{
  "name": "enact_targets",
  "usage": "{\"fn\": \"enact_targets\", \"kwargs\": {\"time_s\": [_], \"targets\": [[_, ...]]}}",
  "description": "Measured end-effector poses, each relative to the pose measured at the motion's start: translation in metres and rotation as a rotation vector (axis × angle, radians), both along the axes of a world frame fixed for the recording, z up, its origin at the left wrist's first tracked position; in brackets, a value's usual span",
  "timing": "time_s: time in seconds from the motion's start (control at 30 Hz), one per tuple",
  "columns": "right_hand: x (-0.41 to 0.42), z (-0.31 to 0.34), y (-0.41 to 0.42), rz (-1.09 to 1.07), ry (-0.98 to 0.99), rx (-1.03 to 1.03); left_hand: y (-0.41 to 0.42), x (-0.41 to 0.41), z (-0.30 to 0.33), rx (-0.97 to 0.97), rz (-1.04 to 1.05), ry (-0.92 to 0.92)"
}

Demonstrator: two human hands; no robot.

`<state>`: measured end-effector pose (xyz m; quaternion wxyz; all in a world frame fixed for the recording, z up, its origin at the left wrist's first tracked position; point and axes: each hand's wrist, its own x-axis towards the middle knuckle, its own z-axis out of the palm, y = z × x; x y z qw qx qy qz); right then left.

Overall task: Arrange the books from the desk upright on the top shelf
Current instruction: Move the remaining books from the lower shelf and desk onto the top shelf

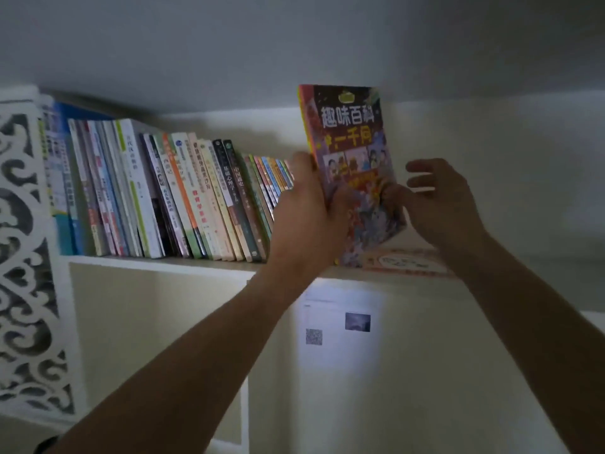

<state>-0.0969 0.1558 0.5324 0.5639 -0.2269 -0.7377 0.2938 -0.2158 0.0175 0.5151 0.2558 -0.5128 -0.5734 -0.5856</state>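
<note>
The left hand (311, 204) gripped the colourful illustrated paperback book (352, 158) by its spine edge, long axis near vertical (top tipped slightly left), cover facing the camera, bottom above the white top shelf (163, 262). Just right, the right hand (438, 204) pinched its lower corner.

Left hand (307, 211) grips a colourful book (352, 152) by its spine edge, holding it upright, slightly tilted, over the top shelf (157, 261). Right hand (438, 204) is at the book's lower right edge, thumb and forefinger pinching the cover, other fingers spread. Row of books (170, 194) stands to the left, leaning left. Another book (406, 262) lies flat on the shelf under the right hand. White fretwork panel (23, 257) far left. Paper sheet (340, 326) on the wall below the shelf.
</note>
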Motion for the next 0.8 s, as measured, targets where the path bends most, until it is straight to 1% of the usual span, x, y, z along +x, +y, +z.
{"fn": "enact_targets", "kwargs": {"time_s": [0.1, 0.17, 0.27, 0.3, 0.37, 0.4, 0.47, 0.53, 0.63, 0.73, 0.8], "targets": [[0.008, 0.013, 0.032, -0.085, -0.224, 0.052, 0.034, -0.007, 0.026, 0.034, 0.137, 0.031], [0.021, 0.007, 0.043, -0.11, -0.455, 0.085, 0.053, -0.014, 0.029, 0.028, 0.189, 0.068], [0.038, -0.01, 0.055, -0.119, -0.866, 0.093, 0.073, -0.028, 0.015, -0.006, 0.261, 0.09], [0.042, -0.016, 0.058, -0.152, -0.974, 0.092, 0.078, -0.031, 0.008, -0.033, 0.286, 0.087], [0.047, -0.028, 0.072, -0.266, -1.106, 0.064, 0.086, -0.032, -0.005, -0.068, 0.34, 0.04], [0.049, -0.034, 0.08, -0.301, -1.132, 0.038, 0.09, -0.03, -0.011, -0.075, 0.389, 0.017], [0.053, -0.041, 0.09, -0.266, -1.15, 0.032, 0.1, -0.025, -0.02, -0.024, 0.537, 0.067], [0.058, -0.041, 0.092, -0.22, -1.167, 0.105, 0.111, -0.026, -0.029, -0.01, 0.679, 0.153], [0.073, -0.033, 0.081, -0.159, -1.133, 0.182, 0.12, -0.033, -0.037, -0.088, 0.844, 0.192], [0.09, -0.034, 0.081, -0.071, -0.98, 0.157, 0.12, -0.035, -0.042, -0.207, 0.889, 0.23], [0.099, -0.042, 0.084, -0.009, -0.955, 0.154, 0.119, -0.034, -0.044, -0.215, 0.855, 0.235]]}}
